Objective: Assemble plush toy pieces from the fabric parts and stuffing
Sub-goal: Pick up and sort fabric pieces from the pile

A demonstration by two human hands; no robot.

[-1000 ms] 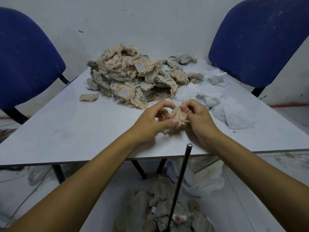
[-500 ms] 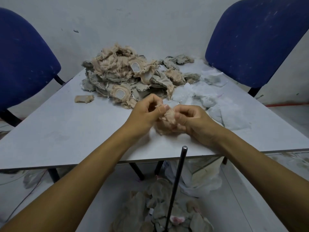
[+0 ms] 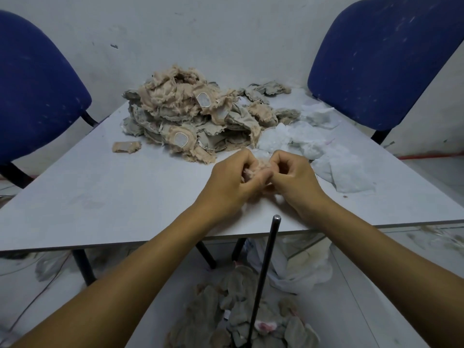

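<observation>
Both hands meet knuckle to knuckle above the near part of the table (image 3: 105, 197). The left hand (image 3: 232, 180) and the right hand (image 3: 292, 175) have their fingers curled in, pinching one small tan plush piece (image 3: 261, 165) between them. Most of that piece is hidden behind the fingers; only a fuzzy tuft shows in the gap, so its shape cannot be told.

Just beyond the left hand, and well within arm's reach, lies one big heap of fabric parts (image 3: 190, 116), tan and grey, frayed at the edges, with at least three pale oval patches showing on it. How many parts the heap holds cannot be counted. One loose tan scrap (image 3: 126, 146) lies apart from the heap, further to the left of the hands.

Beyond and to the right of the right hand spreads a drift of white stuffing (image 3: 326, 149), its nearest edge just beside that hand.

Nearer than the hands, one thin dark metal rod (image 3: 263, 280) stands up from below, its rounded top just below the table's near edge, between the two forearms. Around its foot, under the table, sits a mound of grey plush pieces (image 3: 241, 315), with one pink spot among them, and a crumpled white bag (image 3: 306, 270) lies beside it to the right.

Two blue chairs flank the table: one (image 3: 32, 89) far left of the hands, one (image 3: 381, 54) far right.
</observation>
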